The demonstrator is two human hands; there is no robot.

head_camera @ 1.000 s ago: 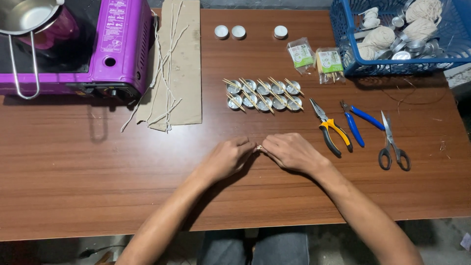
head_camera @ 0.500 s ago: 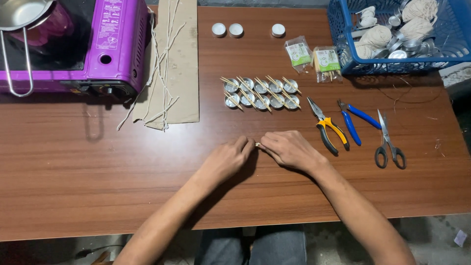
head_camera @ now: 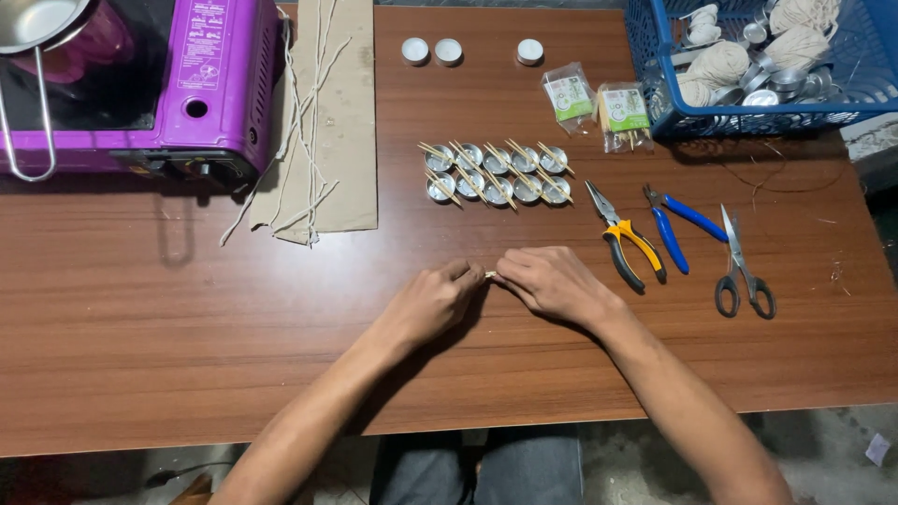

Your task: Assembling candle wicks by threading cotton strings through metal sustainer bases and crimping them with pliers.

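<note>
Both hands down on the wooden table (head_camera: 187, 327), fingertips meeting mid-table. Left hand (head_camera: 432, 304) curled, thumb and forefinger pinching one end of a tiny pale piece (head_camera: 489, 275). Right hand (head_camera: 552, 283) pinching the other end, knuckles up, fingers folded in. The piece is too small to tell what it is; it sits between the two pinches, just above the tabletop.

Just behind the hands: two rows of small metal cups (head_camera: 496, 173), each with a thin stick laid across the rim. Right of the right hand, close: yellow-handled pliers (head_camera: 625, 237), then blue-handled pliers (head_camera: 675, 223), then scissors (head_camera: 741, 266), all flat on the table and untouched.

Far edge: three white tealights (head_camera: 448, 50) in a loose line, two small clear packets (head_camera: 599, 101) with green labels. Blue plastic basket (head_camera: 655, 65) at the far right corner, holding balls of pale string and more metal cups.

Far left: purple portable gas stove (head_camera: 210, 84) with a metal pot (head_camera: 37, 23) on it. Beside it a cardboard sheet (head_camera: 351, 140) with pale wick lengths (head_camera: 304, 122) laid across
</note>
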